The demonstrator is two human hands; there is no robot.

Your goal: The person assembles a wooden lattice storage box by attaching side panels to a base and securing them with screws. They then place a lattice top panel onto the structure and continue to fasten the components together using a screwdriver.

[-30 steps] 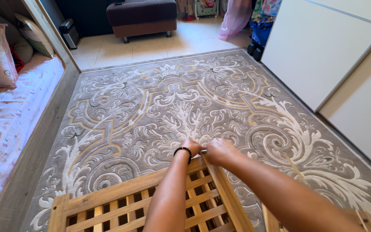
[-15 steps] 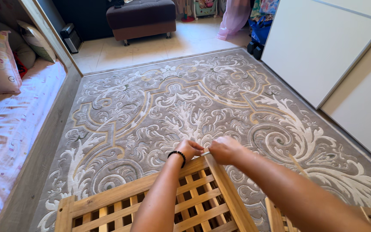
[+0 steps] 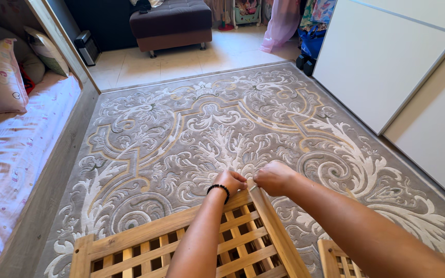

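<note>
Two hands meet at the wooden lattice panel's point(image 3: 191, 242) far corner on the rug point(image 3: 181, 134): left hand point(image 3: 230, 181) and right hand point(image 3: 274, 177), fingers pinched together, on what I cannot tell.

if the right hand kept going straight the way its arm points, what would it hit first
The right hand points left toward the left hand, which sits close beside it at the corner of the wooden lattice panel. It would likely meet that hand first; depth is unclear.

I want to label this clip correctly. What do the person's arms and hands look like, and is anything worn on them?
Both forearms are bare, with no sleeves in view. The left hand has a black beaded bracelet around its wrist. The right hand shows no glove, ring or watch.
</note>
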